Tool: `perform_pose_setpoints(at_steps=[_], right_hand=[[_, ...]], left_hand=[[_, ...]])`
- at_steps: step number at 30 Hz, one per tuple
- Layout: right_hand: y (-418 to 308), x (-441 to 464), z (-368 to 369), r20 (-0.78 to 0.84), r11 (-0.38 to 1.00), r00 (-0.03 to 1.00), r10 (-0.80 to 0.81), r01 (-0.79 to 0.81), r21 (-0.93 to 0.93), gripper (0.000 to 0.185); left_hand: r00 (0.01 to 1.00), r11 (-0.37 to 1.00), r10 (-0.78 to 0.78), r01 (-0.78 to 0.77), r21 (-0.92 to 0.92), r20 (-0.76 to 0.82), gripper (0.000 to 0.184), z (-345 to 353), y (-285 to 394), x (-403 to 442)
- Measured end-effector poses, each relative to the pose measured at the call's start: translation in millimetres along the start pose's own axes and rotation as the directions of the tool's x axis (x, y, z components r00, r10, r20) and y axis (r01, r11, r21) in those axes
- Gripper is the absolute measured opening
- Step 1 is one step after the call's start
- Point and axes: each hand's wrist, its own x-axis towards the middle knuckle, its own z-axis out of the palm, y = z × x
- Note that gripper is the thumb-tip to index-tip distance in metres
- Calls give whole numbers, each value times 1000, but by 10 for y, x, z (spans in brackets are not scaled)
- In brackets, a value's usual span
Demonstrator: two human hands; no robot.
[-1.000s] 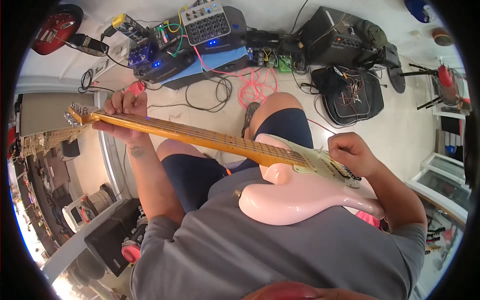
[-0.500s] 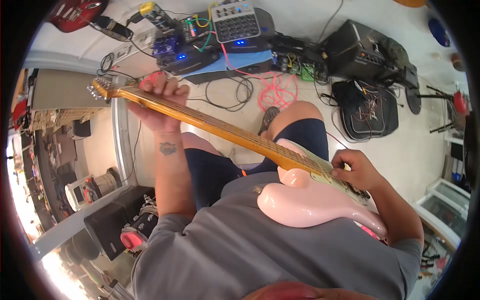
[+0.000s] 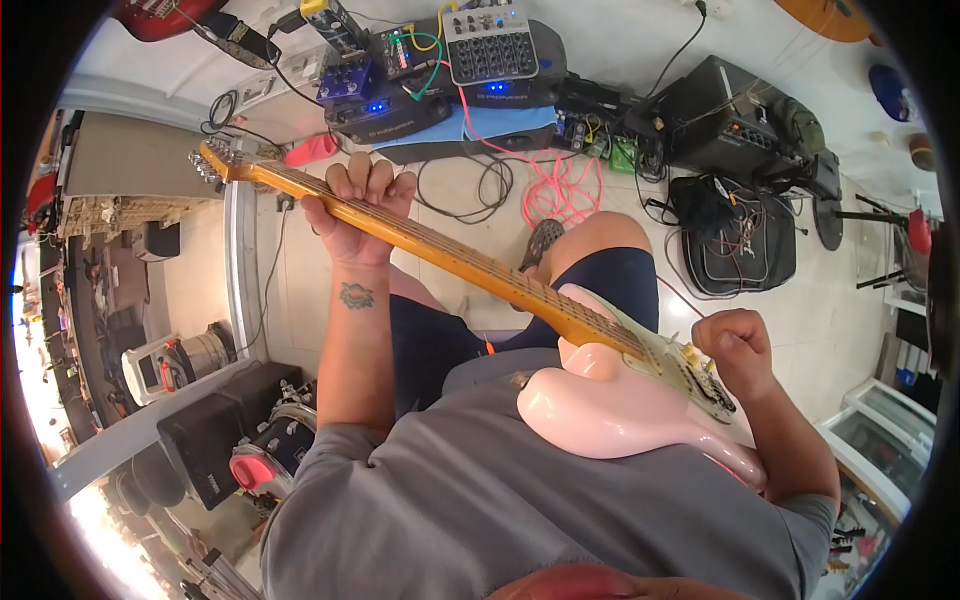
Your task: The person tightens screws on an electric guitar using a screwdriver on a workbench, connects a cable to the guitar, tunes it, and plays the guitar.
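A pale pink electric guitar [image 3: 610,412] with a light pickguard lies across my lap against the grey shirt. Its amber-coloured neck [image 3: 450,262] slants up to the left, ending in the headstock [image 3: 222,165] with metal tuners. My left hand [image 3: 362,205] is wrapped round the neck a little below the headstock, thumb on the near side and fingertips over the strings. Close to the bridge and knobs, my right hand [image 3: 735,350] is curled closed just off the strings. Whether a pick is pinched in it is hidden.
A mixer [image 3: 491,45] and effects pedals [image 3: 345,77] stand on black speakers ahead. A pink cable [image 3: 560,188] is coiled on the floor. To the right are a black amplifier [image 3: 728,115] and a black bag [image 3: 740,245]. A drum [image 3: 275,447] stands at left.
My left hand has slid along the neck away from the headstock. My right hand has lifted from the strings outward to the right, its fingers now curled. The view has shifted slightly.
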Motion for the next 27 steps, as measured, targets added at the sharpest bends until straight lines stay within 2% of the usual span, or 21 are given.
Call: perform_pose_setpoints(at_steps=[2, 3, 6, 7, 9, 10, 12, 13, 16, 19, 22, 25, 27], right_hand=[[-104, 83, 204, -16, 976, 978, 210, -210, -57, 22], [-200, 166, 411, -146, 915, 976, 160, -202, -350, 23], [-6, 163, 313, -87, 819, 994, -59, -2, -574, 27], [-40, 153, 258, -51, 851, 998, 26, -49, -523, 24], [-61, 166, 256, -8, 873, 998, 57, -54, -485, 20], [-70, 174, 252, 9, 882, 998, 66, -54, -468, 18], [-92, 183, 290, -82, 884, 987, 137, -159, -439, 17], [-99, 185, 306, -124, 882, 977, 175, -212, -422, 17], [-40, 166, 244, -120, 930, 979, 164, -194, -313, 16], [-104, 172, 259, -74, 901, 992, 99, -121, -416, 20], [-80, 67, 65, -44, 870, 991, 126, -132, -475, 25], [-88, 99, 136, -3, 933, 984, 176, -168, -319, 26], [-1, 131, 193, -154, 893, 957, 246, -286, -348, 24]], left_hand=[[1000, 1000, -2, 2, 1, -3, 49, -1, -7, 3], [1000, 1000, -1, 1, 1, -6, 49, -4, -5, 4], [1000, 1000, -17, 17, -15, -3, 51, 1, 9, -15], [999, 999, -32, 33, -23, 14, 48, -4, 25, -31], [996, 997, -67, 69, -38, 54, 44, 4, 65, -1], [999, 996, -46, 45, -80, -8, 43, 39, 97, 20], [991, 986, -17, -5, -164, -131, 44, 112, 169, 55], [994, 985, -16, -3, -173, -108, 44, 77, 187, 74], [998, 980, -23, 11, -197, -59, 44, -92, 234, 80], [998, 977, -42, 30, -212, -51, 43, -154, 259, 72], [997, 978, -31, 16, -210, -69, 44, -149, 249, 62], [996, 977, -34, 16, -213, -80, 43, -125, 258, 54], [994, 979, -35, 14, -205, -100, 43, -59, 269, 55]])
